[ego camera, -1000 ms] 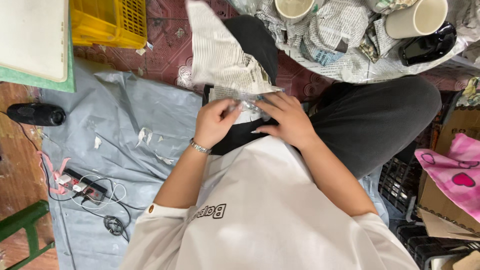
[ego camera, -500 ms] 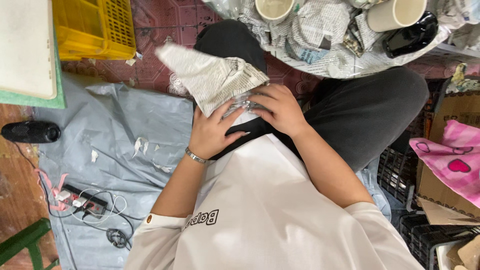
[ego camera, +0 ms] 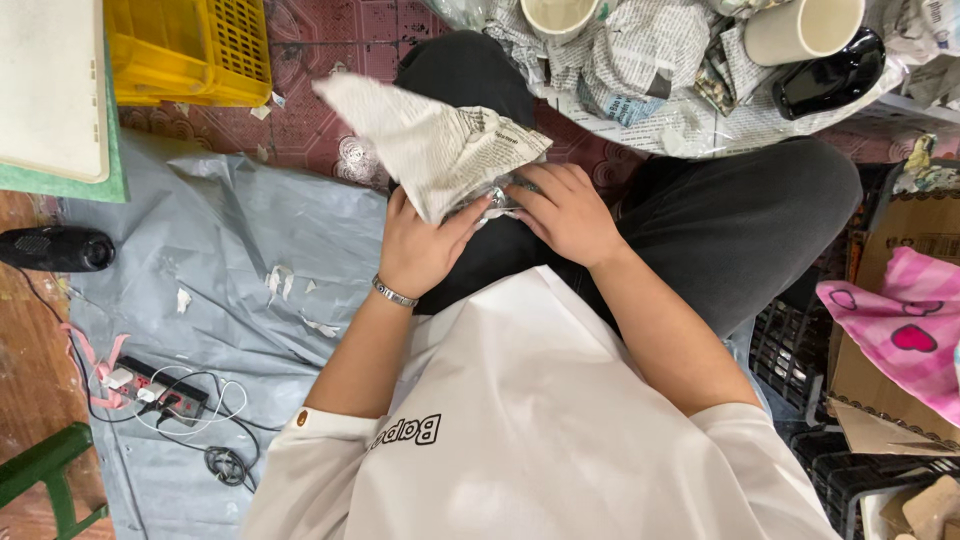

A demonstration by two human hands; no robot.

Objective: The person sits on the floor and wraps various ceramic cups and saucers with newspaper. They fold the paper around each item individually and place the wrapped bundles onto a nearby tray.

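A sheet of newspaper (ego camera: 432, 143) lies folded over something on my lap, and the thing under it is hidden. My left hand (ego camera: 422, 243) presses on the lower left of the sheet, a metal bracelet at its wrist. My right hand (ego camera: 563, 209) grips the paper's right edge with curled fingers. Both hands rest over my dark trousers (ego camera: 740, 235). I sit cross-legged in a white long-sleeved shirt.
Cream cups (ego camera: 800, 28) and a black object (ego camera: 828, 76) lie among crumpled newspaper at the top right. A yellow crate (ego camera: 190, 50) stands top left. A grey plastic sheet (ego camera: 220, 260), a power strip (ego camera: 160, 392), a pink patterned bag (ego camera: 900, 330) and a cardboard box lie around me.
The newspaper sheet has swung from upright down and leftward over my lap. Both hands have stayed on it and folded it over the hidden thing.
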